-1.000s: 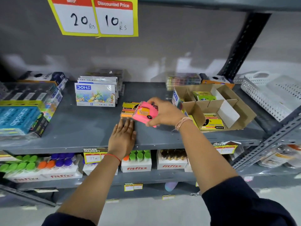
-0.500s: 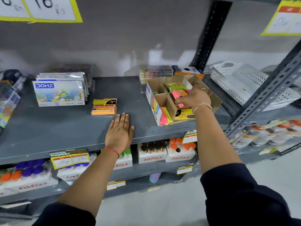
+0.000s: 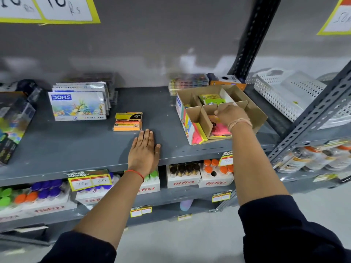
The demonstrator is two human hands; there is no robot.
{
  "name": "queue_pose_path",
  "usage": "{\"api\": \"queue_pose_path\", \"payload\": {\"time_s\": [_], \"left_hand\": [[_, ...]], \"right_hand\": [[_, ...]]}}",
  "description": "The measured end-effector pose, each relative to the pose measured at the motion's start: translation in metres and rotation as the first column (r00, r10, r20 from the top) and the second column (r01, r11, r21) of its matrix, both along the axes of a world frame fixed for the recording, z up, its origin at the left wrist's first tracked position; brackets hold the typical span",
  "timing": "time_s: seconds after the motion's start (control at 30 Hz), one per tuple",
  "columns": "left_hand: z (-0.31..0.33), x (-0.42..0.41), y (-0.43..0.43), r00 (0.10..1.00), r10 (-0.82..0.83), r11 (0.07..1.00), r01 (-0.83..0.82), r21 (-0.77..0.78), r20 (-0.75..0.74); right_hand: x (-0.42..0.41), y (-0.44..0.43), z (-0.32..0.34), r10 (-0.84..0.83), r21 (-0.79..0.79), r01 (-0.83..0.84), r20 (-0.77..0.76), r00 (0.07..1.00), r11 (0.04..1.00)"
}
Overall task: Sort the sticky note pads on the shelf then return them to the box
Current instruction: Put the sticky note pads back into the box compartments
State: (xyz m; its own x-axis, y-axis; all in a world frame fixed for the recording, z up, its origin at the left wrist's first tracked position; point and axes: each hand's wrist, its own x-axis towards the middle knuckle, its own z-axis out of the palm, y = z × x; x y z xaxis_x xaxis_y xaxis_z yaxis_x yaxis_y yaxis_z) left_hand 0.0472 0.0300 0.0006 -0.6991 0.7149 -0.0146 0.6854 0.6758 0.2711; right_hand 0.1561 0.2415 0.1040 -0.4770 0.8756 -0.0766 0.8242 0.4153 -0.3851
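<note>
Setting: grey metal shelf [image 3: 95, 149] in a shop aisle is carrying stationery, with price cards hanging above and bottle packs sitting on the tier below.
Right hand: the right hand [image 3: 230, 114] is reaching down into the cardboard box [image 3: 254, 112], fingers curled over the pink pad [image 3: 220, 129]; whether they are gripping it or just letting go cannot be told, since the fingertips are hidden.
Left hand: the left hand [image 3: 145, 149] is lying flat and spread on the shelf, holding nothing.
Where the pads are: the pink pad is sitting directly under the right palm in the near compartment, on top of a yellow-edged pad; the green pads [image 3: 212, 98] are lying beyond the right knuckles in the far compartment; the orange stack [image 3: 128, 121] is waiting on the shelf just past the left fingertips.
Handling: the pads are probably behaving as light, stiff little blocks in slick wrap, so pinching the two opposite edges is likely working better than pressing the glossy face.
Count: one box; one orange stack outside it, looking like two or three pads; one pink pad visible inside; the green ones are too blurred to number.
</note>
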Motion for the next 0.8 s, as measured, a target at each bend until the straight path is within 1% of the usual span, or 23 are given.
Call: {"api": "queue_pose_path", "payload": {"time_s": [0.07, 0.13, 0.2, 0.27, 0.33, 0.4, 0.5, 0.63, 0.8], "left_hand": [[0.000, -0.001, -0.005, 1.000, 0.014, 1.000, -0.013, -0.012, 0.010], [-0.001, -0.001, -0.011, 1.000, 0.012, 1.000, -0.012, -0.001, 0.015], [-0.002, -0.003, -0.019, 1.000, 0.024, 1.000, -0.024, 0.019, 0.006], [-0.003, -0.007, -0.027, 0.998, 0.056, 0.998, -0.056, 0.021, -0.006], [-0.004, -0.012, -0.034, 0.997, 0.077, 0.997, -0.077, 0.016, -0.016], [-0.006, -0.014, -0.038, 0.996, 0.087, 0.996, -0.086, 0.035, -0.032], [-0.009, -0.015, -0.038, 0.992, 0.104, 0.993, -0.099, 0.066, -0.067], [-0.012, -0.017, -0.036, 0.991, 0.110, 0.992, -0.103, 0.075, -0.083], [-0.014, -0.018, -0.036, 0.990, 0.105, 0.993, -0.099, 0.066, -0.098]], "right_hand": [[-0.010, -0.003, 0.016, 0.035, 0.136, -0.019, -0.115, 0.993, 0.991], [-0.029, -0.010, 0.027, 0.212, 0.230, -0.172, -0.162, 0.964, 0.958], [-0.052, -0.027, 0.031, 0.437, 0.199, -0.402, -0.180, 0.881, 0.894], [-0.075, -0.045, 0.024, 0.633, 0.137, -0.618, -0.140, 0.761, 0.774], [-0.098, -0.059, 0.007, 0.745, 0.030, -0.746, -0.091, 0.661, 0.665], [-0.117, -0.067, -0.012, 0.791, -0.087, -0.790, -0.042, 0.611, 0.606], [-0.137, -0.071, -0.035, 0.803, -0.195, -0.792, -0.029, 0.595, 0.579], [-0.157, -0.074, -0.051, 0.808, -0.228, -0.795, -0.054, 0.587, 0.563], [-0.175, -0.075, -0.066, 0.788, -0.249, -0.775, -0.067, 0.613, 0.581]]}}
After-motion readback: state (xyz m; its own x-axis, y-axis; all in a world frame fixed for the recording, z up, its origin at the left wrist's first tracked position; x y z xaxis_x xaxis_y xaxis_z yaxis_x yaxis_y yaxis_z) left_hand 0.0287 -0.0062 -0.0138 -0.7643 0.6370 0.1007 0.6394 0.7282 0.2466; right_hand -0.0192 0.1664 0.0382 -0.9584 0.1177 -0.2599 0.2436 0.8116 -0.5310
